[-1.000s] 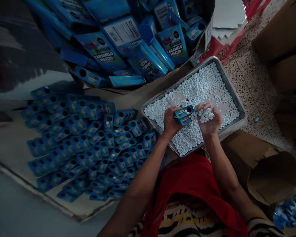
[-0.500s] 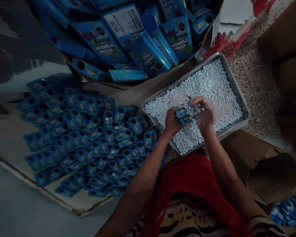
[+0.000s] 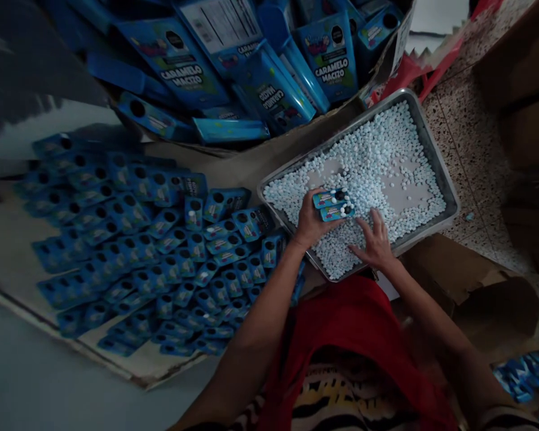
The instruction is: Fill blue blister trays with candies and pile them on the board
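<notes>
My left hand (image 3: 311,222) is wrapped round two small blue candy boxes (image 3: 326,205) held side by side above the tray. Each box has a dark round hole at its end, and a few white candies (image 3: 345,211) sit at these holes. Over the loose candies (image 3: 363,161) my right hand (image 3: 374,242) is spread, with its fingers apart and nothing visible in it. Pale blue and white pieces cover much of the shallow metal tray (image 3: 451,203) under both hands.
Rows of blue boxes with round holes (image 3: 148,251) stand on the table at left. A large carton (image 3: 296,133) full of blue boxes is at the back. At right, an open brown cardboard box (image 3: 458,275) stands beside the tray, near blue packets (image 3: 523,377).
My right hand has come away from the boxes, moving down onto the tray and letting go of a handful of candies. My left hand keeps its hold on both boxes.
</notes>
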Available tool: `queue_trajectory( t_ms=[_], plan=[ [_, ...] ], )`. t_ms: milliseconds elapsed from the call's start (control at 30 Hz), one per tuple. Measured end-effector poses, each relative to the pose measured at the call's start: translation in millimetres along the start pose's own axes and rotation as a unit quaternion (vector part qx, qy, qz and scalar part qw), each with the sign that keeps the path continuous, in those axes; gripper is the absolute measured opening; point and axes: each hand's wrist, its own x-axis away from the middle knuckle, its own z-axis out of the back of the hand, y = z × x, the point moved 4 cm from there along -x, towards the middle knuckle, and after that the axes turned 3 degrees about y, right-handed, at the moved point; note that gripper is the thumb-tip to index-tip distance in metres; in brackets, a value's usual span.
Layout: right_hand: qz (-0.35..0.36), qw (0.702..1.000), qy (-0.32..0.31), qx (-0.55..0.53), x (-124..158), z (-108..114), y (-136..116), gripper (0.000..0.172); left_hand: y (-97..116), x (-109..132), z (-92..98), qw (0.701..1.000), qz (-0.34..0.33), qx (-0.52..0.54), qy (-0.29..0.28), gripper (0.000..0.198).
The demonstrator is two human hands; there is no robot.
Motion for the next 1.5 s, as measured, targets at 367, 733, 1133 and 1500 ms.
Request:
queue_trajectory(
  t_ms=[367, 733, 1133, 1500],
  plan=[
    [-0.099, 0.981, 0.113, -0.12, -128, -9, 22, 0.035, 12, 13, 30.1, 0.997, -0.006, -0.062, 0.039, 0.081],
    [-0.128, 0.702, 0.078, -0.696, -97, 34, -86, 0.039, 23, 24, 24.0, 0.999, -0.001, -0.017, 0.033, 0.076],
    [-0.086, 0.76, 0.089, -0.638, -98, 27, -110, 0.048, 40, 29, 23.1, 0.996, -0.059, -0.062, 0.0, 0.068],
    [0.019, 0.898, 0.052, -0.437, -54, 39, -83, 0.026, 19, 44, -1.9, 0.998, -0.008, 0.061, 0.027, 0.095]
  ],
)
